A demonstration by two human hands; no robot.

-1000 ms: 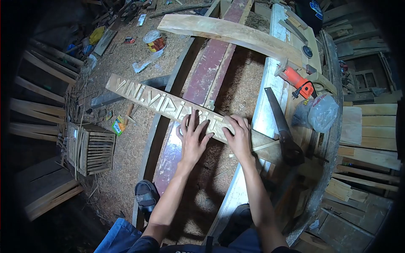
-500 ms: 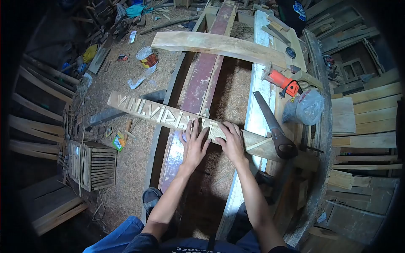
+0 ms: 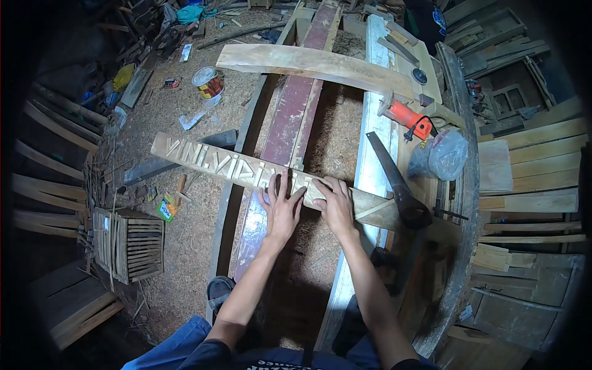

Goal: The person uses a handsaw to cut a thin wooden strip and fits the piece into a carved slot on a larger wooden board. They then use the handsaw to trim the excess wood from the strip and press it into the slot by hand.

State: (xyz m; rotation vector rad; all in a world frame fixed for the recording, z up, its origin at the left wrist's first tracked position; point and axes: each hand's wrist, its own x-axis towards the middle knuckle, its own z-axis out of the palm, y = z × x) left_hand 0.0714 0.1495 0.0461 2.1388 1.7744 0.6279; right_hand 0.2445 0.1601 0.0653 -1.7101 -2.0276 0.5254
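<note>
Board [image 3: 246, 180] with letters [image 3: 188, 151] lies across the red plank [image 3: 290, 123]. The left hand [image 3: 282, 213] has its grip spread on it; the right hand [image 3: 337, 206], whose grip I cannot tell, has edged closer, apparently sharing that stretch.

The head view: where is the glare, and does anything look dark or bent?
Head view: glare whitens part of the pale beam; head view: the maroon board shines near the left hand; head view: corners fall to black, and the left-edge planks look bowed, perhaps from lens distortion.
</note>
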